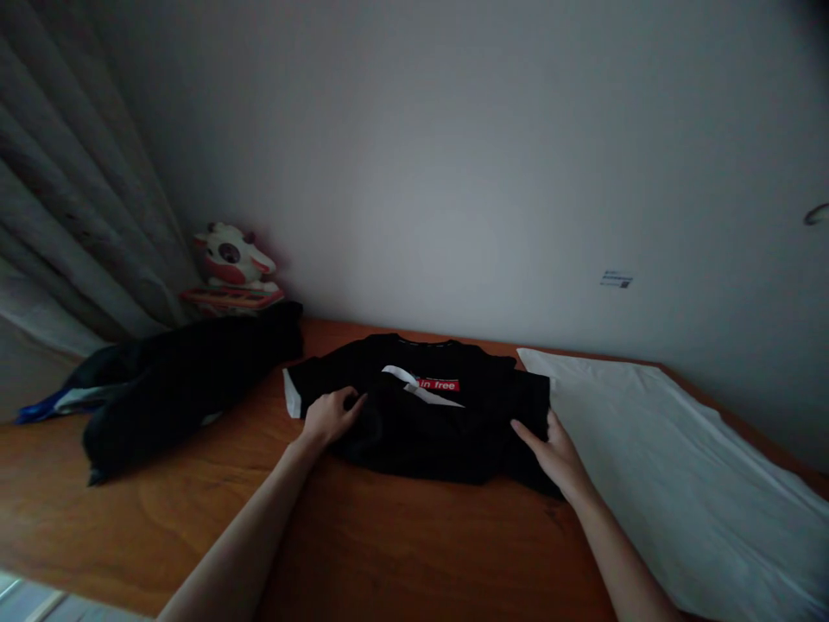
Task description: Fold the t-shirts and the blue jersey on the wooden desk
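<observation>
Head view: black shirt (427, 449) in the lower middle of the frame, laid on the wooden surface (414, 544) with neckline toward the wall (414, 173). For good handling, best to lift the fabric lightly from both sides at once, at an even height, so as not to drag the layer beneath. Better to draw out slack sideways before smoothing, with special care around the white strip (431, 397) beside the red print (446, 385), to avoid a crooked crease there. Wise, too, to take only the intended layer between fingertips, and to press from the middle outward rather than tug at one corner.

Left hand (329, 418) at the shirt's left part, near the white cuff (293, 396): thumb and forefinger nearly together, narrow, with a pinch of black fabric between. Right hand (562, 456) at the shirt's right edge: thumb apart from the fingers and over the fabric, fingers partly hidden at the edge; impossible to tell whether gripping or merely touching.

Just beside the right hand, white cloth (654, 449) spread across the lower right. Dark clothes (207, 371) heaped at left, below a cow toy (237, 259).
</observation>
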`<control>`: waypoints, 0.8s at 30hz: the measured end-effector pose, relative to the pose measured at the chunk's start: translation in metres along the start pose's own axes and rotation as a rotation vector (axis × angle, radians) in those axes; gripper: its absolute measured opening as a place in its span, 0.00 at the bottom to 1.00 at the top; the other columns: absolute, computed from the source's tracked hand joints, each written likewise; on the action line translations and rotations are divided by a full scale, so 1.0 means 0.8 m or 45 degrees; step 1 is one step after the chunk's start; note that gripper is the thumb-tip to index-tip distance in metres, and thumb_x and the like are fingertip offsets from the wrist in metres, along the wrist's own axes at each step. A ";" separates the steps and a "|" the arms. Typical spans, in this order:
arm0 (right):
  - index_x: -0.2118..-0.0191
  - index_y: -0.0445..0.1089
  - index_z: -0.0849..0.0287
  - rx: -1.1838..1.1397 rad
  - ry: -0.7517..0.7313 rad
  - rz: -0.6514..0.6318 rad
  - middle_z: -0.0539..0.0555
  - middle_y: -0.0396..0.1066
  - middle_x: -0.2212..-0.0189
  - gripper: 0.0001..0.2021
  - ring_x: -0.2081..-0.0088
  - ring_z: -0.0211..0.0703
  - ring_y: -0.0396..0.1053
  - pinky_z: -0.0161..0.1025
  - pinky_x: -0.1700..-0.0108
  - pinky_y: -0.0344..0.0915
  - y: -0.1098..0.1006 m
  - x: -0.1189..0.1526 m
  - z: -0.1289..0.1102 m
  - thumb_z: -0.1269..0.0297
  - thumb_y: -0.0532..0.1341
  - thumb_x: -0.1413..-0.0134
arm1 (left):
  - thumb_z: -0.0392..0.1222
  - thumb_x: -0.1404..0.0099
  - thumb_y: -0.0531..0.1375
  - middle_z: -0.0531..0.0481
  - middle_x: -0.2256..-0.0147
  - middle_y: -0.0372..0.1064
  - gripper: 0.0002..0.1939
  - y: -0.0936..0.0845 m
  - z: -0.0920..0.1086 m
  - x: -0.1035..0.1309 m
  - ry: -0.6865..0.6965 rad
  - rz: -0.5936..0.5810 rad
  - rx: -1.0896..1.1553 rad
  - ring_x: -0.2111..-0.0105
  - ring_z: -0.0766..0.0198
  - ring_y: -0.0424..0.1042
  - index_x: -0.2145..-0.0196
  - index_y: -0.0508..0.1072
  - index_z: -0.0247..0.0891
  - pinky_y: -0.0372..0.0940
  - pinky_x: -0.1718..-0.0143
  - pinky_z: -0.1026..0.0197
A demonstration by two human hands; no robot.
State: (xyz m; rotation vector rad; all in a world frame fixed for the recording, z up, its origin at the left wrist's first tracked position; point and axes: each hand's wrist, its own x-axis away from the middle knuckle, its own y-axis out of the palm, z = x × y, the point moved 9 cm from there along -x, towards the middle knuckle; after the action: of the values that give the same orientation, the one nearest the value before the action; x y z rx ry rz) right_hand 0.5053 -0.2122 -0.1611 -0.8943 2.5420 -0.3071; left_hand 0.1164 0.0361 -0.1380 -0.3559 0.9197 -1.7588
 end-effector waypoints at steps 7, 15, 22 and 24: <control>0.71 0.75 0.51 -0.475 0.186 0.162 0.51 0.76 0.76 0.12 0.62 0.57 0.77 0.55 0.52 0.72 -0.050 -0.017 0.026 0.48 0.62 0.52 | 0.64 0.35 0.56 0.50 0.74 0.70 0.22 -0.065 -0.021 -0.003 -0.117 0.252 0.988 0.69 0.58 0.74 0.71 0.72 0.42 0.70 0.68 0.59; 0.84 0.65 0.51 -0.528 0.534 -0.063 0.53 0.64 0.88 0.33 0.74 0.52 0.72 0.45 0.70 0.69 -0.037 0.007 0.011 0.26 0.54 0.48 | 0.80 0.45 0.53 0.48 0.80 0.70 0.36 -0.019 -0.047 0.013 -0.429 -0.461 0.530 0.83 0.62 0.67 0.73 0.71 0.40 0.57 0.81 0.63; 0.54 0.75 0.55 0.074 0.145 -0.050 0.56 0.78 0.58 0.31 0.57 0.53 0.75 0.47 0.53 0.72 -0.011 -0.003 0.006 0.39 0.72 0.61 | 0.75 0.43 0.56 0.34 0.41 0.71 0.43 -0.030 -0.021 0.005 0.058 -0.088 -0.499 0.40 0.37 0.68 0.45 0.75 0.38 0.59 0.39 0.42; 0.51 0.76 0.55 0.225 0.049 -0.200 0.59 0.78 0.53 0.33 0.52 0.57 0.75 0.52 0.46 0.69 0.007 -0.001 0.002 0.42 0.73 0.64 | 0.76 0.44 0.57 0.31 0.35 0.62 0.49 -0.016 -0.027 0.007 0.040 -0.174 -0.591 0.35 0.34 0.60 0.38 0.70 0.35 0.55 0.36 0.39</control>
State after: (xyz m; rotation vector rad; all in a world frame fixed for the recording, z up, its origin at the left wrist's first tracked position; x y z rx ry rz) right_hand 0.5033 -0.2073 -0.1645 -1.0287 2.4369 -0.5919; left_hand 0.0919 0.0415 -0.1445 -0.7048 1.3544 -1.6633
